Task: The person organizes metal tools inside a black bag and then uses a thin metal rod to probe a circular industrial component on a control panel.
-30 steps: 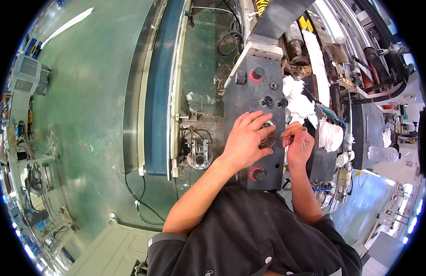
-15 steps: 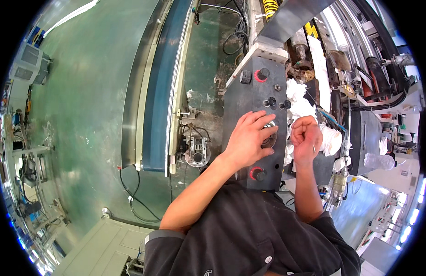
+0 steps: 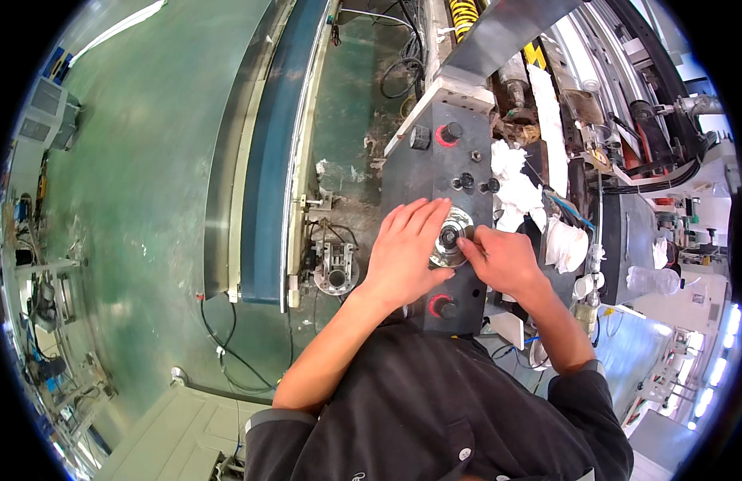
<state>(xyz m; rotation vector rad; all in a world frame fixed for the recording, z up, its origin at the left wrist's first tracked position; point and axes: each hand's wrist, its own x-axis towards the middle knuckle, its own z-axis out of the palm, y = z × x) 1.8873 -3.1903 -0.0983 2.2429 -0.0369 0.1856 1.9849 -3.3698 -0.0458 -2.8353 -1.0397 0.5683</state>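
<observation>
In front of me is a dark grey machine panel (image 3: 415, 172) with a shiny round metal disc (image 3: 459, 216) that has a dark centre. My left hand (image 3: 407, 252) lies along the disc's left edge, its fingers stretched out and the thumb apart below. From the other side, my right hand (image 3: 503, 260) is closed, thumb and forefinger pinched together at the disc's right part. What sits in that pinch, if anything, is too small to make out. Farther up the panel are a black knob with a red ring (image 3: 449, 134) and several smaller black knobs; a second red-ringed knob (image 3: 443, 306) sits nearer me.
A blue conveyor belt (image 3: 279, 160) runs along the left, with black cables (image 3: 236, 373) on the green floor below its end. White crumpled cloths (image 3: 511, 188) lie right of the panel. Rollers and a clear plastic bottle (image 3: 656, 280) are farther right.
My right hand has moved left and down onto the disc, from beside the panel. My left hand has slid left off the disc's middle to its edge, uncovering the dark centre.
</observation>
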